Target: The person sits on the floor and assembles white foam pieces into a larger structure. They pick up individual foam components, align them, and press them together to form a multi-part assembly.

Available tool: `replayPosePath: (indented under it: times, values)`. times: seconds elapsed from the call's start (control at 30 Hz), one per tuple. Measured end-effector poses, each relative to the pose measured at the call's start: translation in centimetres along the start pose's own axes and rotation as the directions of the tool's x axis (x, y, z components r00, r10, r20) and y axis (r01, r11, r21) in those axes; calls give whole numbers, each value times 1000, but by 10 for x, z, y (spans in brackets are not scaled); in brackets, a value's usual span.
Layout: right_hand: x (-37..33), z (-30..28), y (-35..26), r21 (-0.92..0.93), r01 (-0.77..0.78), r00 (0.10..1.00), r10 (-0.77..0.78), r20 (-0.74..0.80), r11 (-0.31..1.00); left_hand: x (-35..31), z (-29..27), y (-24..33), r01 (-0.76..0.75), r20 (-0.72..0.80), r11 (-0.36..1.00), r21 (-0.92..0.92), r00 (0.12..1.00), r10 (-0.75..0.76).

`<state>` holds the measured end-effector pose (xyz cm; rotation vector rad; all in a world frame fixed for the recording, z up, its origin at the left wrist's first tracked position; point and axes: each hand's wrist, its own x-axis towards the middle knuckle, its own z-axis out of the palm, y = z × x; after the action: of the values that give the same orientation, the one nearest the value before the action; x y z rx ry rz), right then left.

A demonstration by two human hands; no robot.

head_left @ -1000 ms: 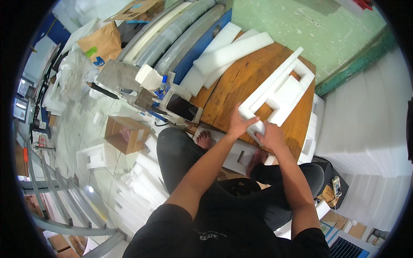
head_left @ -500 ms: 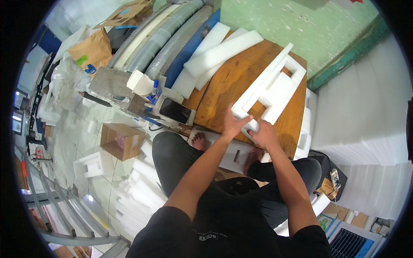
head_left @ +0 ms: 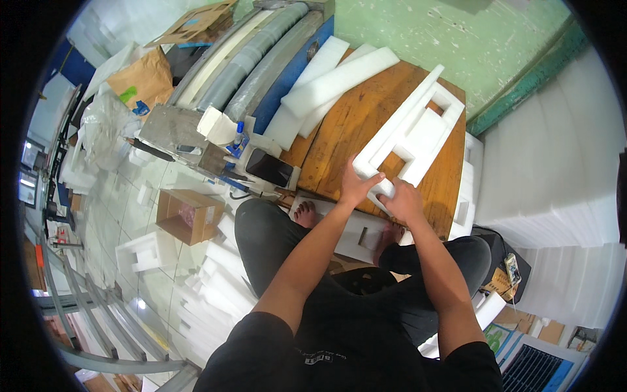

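Observation:
A long white foam insert (head_left: 423,136) with rectangular cut-outs lies slantwise on the wooden tabletop (head_left: 343,147). Its near end is between my two hands. My left hand (head_left: 354,185) grips the near left corner, thumb laid across the top face. At the near right corner my right hand (head_left: 405,200) is closed on the same insert, its thumb close to the left one. The fingers under the foam are partly hidden. Several plain white foam strips (head_left: 339,81) lie crossed at the table's far left.
A phone (head_left: 269,168) and a blue glue bottle (head_left: 239,134) sit left of the table, beside a machine with rollers (head_left: 251,62). White foam sheets (head_left: 542,163) are stacked at the right. An open cardboard box (head_left: 189,215) and foam pieces (head_left: 215,291) occupy the floor at left.
The whole view has shifted very slightly. Both hands keep the same grip, and the foam insert stays in the same place on the table.

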<state>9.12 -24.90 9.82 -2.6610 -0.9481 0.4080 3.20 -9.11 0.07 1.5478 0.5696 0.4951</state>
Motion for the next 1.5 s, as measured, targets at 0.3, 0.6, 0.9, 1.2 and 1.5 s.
replayPosePath:
  times: [0.3, 0.6, 0.9, 1.2, 1.5]
  values:
    - [2, 4, 4, 18, 29, 999, -29, -24, 999, -2, 2, 3, -56, -73, 991, 123, 995, 65]
    - [1, 3, 3, 22, 27, 999, -27, -27, 999, 0, 3, -3, -48, -77, 991, 129, 995, 58]
    - [2, 5, 6, 21, 31, 999, -30, -28, 999, -3, 1, 16, -12, -23, 1000, 29, 1000, 12]
    - [2, 4, 2, 25, 8, 1000, -7, -20, 1000, -3, 1, 12, -27, -61, 999, 40, 998, 29]
    - [0, 4, 0, 17, 17, 999, -16, -29, 1000, -1, 1, 10, -34, -63, 999, 25, 997, 35]
